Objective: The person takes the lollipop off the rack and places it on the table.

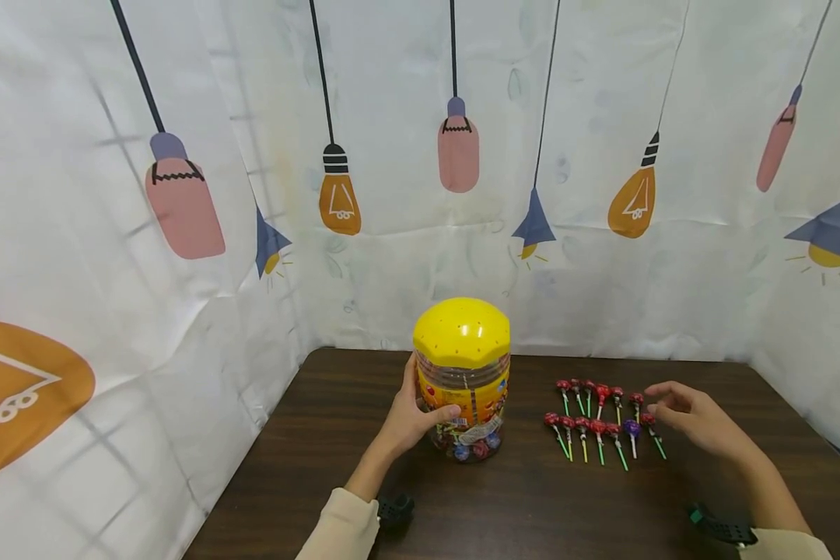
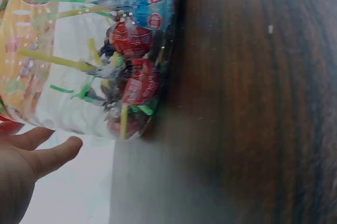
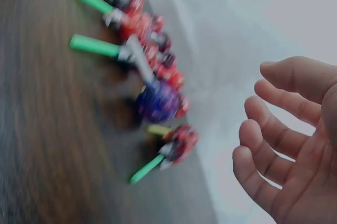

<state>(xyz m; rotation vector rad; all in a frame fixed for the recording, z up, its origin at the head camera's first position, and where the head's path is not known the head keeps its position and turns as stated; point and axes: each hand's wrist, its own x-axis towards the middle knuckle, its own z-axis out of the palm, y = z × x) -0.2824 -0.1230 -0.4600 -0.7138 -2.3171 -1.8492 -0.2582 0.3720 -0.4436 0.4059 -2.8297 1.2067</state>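
Note:
A clear plastic jar (image 1: 472, 400) with a yellow lid (image 1: 463, 330) stands upright on the table. Lollipops with red and blue wrappers (image 2: 152, 8) show through its wall. My left hand (image 1: 409, 420) grips the jar's left side, its thumb across the front. To the right of the jar, lollipops on green, yellow and white sticks lie in two rows, among them a purple one (image 1: 631, 428). My right hand (image 1: 696, 420) hovers by the right end of these rows with nothing in it, fingers loosely bent. Nearest to it is a red lollipop (image 3: 181, 142) on a green stick.
The dark wooden table (image 1: 532, 513) reaches back to a white curtain (image 1: 406, 288) printed with lamps and bulbs. The same curtain (image 1: 147, 389) closes off the left side and the right side.

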